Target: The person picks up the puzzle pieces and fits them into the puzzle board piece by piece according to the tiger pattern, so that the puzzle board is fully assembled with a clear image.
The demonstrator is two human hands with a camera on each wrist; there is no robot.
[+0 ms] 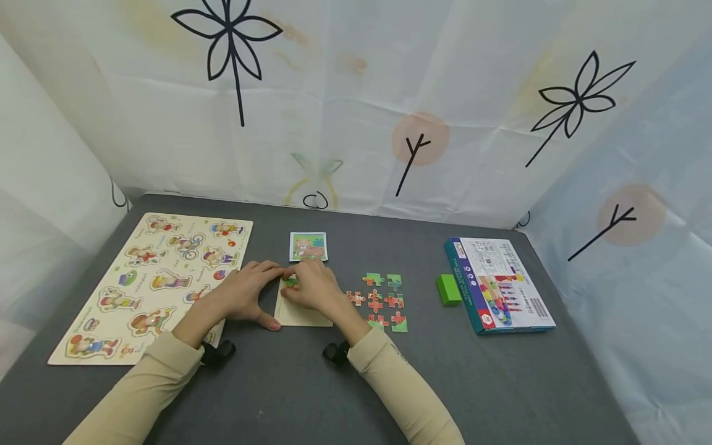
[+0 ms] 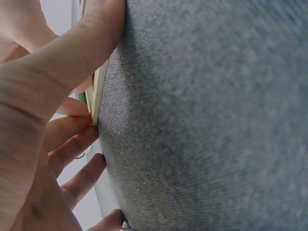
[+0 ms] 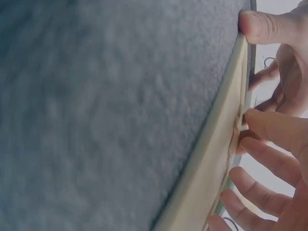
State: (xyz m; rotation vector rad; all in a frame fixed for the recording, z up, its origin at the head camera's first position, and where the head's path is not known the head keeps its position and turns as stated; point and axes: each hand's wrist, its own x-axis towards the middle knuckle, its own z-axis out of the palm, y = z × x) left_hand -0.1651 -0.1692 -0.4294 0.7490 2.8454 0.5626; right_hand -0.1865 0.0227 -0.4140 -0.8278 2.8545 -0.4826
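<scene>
A shallow pale wooden puzzle tray (image 1: 303,316) lies on the grey table. My left hand (image 1: 245,292) rests at its left side, thumb by the near corner and fingers stretched toward the far corner. In the left wrist view the tray's edge (image 2: 98,91) touches those fingers. My right hand (image 1: 317,285) reaches over the tray and pinches a green puzzle piece (image 1: 291,282) at the far left corner; the fingers partly hide it. Several loose jigsaw pieces (image 1: 375,305), red and green, lie right of the tray. A small picture card (image 1: 308,246) lies just beyond it.
A large wooden picture board (image 1: 150,296) takes up the table's left side. On the right are a green block (image 1: 448,290) and a flat box (image 1: 506,284) beside it. White printed cloth (image 1: 356,111) hangs behind the table and at its sides.
</scene>
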